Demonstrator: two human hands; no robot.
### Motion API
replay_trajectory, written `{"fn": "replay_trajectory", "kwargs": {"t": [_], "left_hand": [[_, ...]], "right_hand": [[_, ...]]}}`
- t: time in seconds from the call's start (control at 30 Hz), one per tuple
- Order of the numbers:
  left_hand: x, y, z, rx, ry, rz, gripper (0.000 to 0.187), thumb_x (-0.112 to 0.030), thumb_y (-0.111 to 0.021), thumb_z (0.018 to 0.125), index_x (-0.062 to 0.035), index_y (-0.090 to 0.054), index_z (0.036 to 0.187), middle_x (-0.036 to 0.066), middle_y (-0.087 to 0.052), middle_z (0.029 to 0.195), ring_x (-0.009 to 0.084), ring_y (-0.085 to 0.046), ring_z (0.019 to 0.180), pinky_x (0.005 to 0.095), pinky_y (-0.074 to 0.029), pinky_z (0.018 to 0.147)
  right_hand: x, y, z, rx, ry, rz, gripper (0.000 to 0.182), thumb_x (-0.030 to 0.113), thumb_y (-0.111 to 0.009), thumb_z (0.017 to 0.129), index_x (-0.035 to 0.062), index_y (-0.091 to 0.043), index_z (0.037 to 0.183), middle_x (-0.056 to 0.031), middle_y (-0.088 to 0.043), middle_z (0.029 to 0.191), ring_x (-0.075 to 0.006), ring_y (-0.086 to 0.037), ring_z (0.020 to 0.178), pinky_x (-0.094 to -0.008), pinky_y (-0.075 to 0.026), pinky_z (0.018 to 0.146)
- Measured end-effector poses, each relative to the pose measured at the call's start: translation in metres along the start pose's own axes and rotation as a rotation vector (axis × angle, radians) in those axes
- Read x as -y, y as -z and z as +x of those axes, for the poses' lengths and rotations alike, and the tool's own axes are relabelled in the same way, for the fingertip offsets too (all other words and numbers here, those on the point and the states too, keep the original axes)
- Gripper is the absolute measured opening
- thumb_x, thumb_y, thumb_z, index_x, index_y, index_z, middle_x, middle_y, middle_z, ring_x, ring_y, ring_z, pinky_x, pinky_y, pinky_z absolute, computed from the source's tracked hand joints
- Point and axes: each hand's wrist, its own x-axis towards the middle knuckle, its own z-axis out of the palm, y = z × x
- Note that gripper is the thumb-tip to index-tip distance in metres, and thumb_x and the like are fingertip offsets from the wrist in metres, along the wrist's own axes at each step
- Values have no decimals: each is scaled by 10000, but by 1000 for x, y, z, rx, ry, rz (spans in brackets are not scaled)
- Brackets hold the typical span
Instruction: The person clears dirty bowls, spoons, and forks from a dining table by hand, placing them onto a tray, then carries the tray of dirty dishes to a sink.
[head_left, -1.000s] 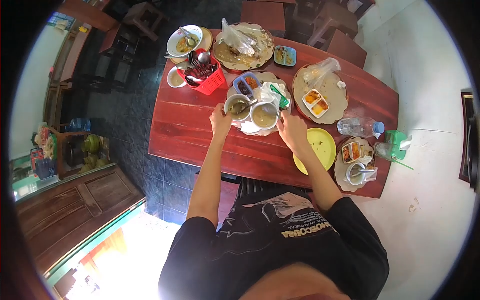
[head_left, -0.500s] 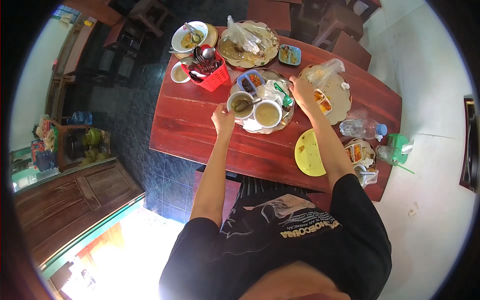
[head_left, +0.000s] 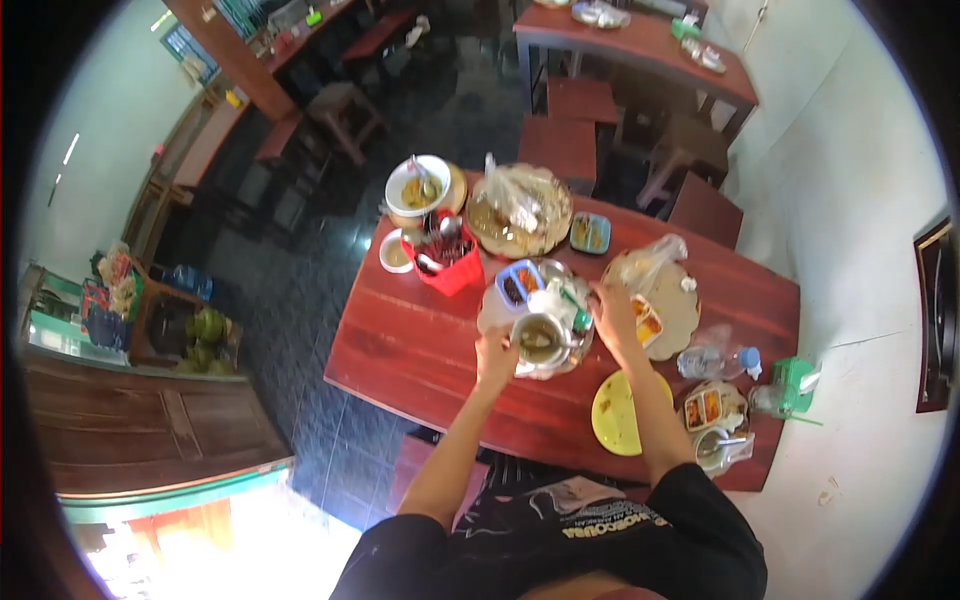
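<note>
My left hand [head_left: 495, 358] is closed on the rim of a white bowl [head_left: 540, 338] of greenish soup with a spoon in it. Only this bowl shows at the front of the scalloped plate [head_left: 493, 308]; whatever lies under it is hidden. My right hand [head_left: 613, 312] is pinched on the plate's right rim, beside crumpled tissue and a green wrapper [head_left: 582, 320]. A blue divided dish [head_left: 520, 284] with dark and orange food stands at the back of that plate.
Around them are a red cutlery basket [head_left: 455, 272], a soup bowl [head_left: 418, 186], large plates with plastic bags [head_left: 520, 212], a small blue dish [head_left: 590, 233], a yellow plate [head_left: 615, 412], a water bottle [head_left: 718, 362] and a green holder [head_left: 793, 385]. Stools and another table stand beyond.
The soup bowl with the spoon has moved right in my left hand, to where the second bowl was, which no longer shows. The view has tilted up, showing more of the room.
</note>
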Motion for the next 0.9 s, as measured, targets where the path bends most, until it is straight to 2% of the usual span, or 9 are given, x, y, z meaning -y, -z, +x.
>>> {"fn": "replay_trajectory", "kwargs": {"t": [0.17, 0.27, 0.43, 0.53, 0.6, 0.67, 0.8, 0.87, 0.9], "left_hand": [[39, -21, 9, -37, -207, 147, 398, -28, -612, 711, -120, -630, 1098, 143, -582, 775, 214, -592, 629, 320, -480, 584], [40, -25, 7, -7, -247, 259, 387, -9, -579, 693, -66, -636, 1072, 152, -542, 739, 264, -570, 640, 364, -470, 604], [56, -24, 9, -69, -278, 185, 415, -184, -674, 734, -5, -584, 1098, 141, -541, 720, 242, -547, 641, 371, -447, 599], [57, 12, 18, -160, -112, -154, 223, -110, -545, 862, 24, -538, 1040, 99, -576, 624, 136, -567, 463, 269, -442, 413], [75, 52, 45, -278, 35, -394, 141, -72, -526, 848, 8, -544, 962, 72, -562, 621, 131, -549, 447, 245, -439, 407], [130, 90, 98, -459, 106, -285, 132, -108, -536, 830, -14, -565, 918, 80, -570, 674, 163, -600, 491, 293, -472, 408], [115, 138, 169, -595, 381, -766, 195, -112, -535, 831, -19, -566, 999, 84, -584, 716, 221, -618, 501, 327, -523, 411], [208, 142, 228, -406, 153, -730, 245, -88, -559, 807, -7, -557, 1038, 108, -603, 784, 238, -633, 528, 330, -549, 432], [190, 143, 234, -555, 319, -443, 275, -40, -572, 774, 9, -570, 1044, 138, -618, 834, 246, -643, 560, 320, -555, 430]], "right_hand": [[12, 31, -22, -21, -46, 77, 231, 103, -590, 791, 38, -586, 1012, -162, -557, 916, -343, -520, 886, -416, -408, 788], [12, 41, -29, -39, -45, 92, 218, 88, -584, 790, 44, -593, 1003, -158, -560, 897, -330, -526, 874, -400, -417, 767], [25, 66, -32, 31, -123, 113, 230, 98, -561, 815, 51, -587, 1039, -151, -558, 921, -313, -534, 872, -381, -422, 778], [23, 71, -43, 71, -112, 207, 233, 107, -539, 839, 55, -582, 1062, -148, -551, 943, -287, -544, 861, -360, -440, 759], [32, 74, -40, 92, -144, 238, 234, 107, -529, 851, 53, -580, 1072, -144, -548, 960, -269, -550, 855, -342, -454, 741], [46, 87, -43, 150, -236, 204, 233, 103, -523, 857, 49, -579, 1076, -142, -545, 979, -254, -558, 853, -326, -469, 725], [52, 91, -54, 162, -269, 259, 235, 89, -528, 855, 39, -582, 1078, -136, -547, 982, -241, -572, 846, -316, -480, 738], [43, 83, -63, 130, -282, 344, 233, 74, -530, 853, 36, -588, 1076, -131, -549, 967, -236, -567, 823, -312, -472, 708], [38, 81, -66, 141, -257, 284, 228, 70, -532, 854, 33, -592, 1071, -128, -550, 958, -228, -562, 808, -312, -466, 690]]}}
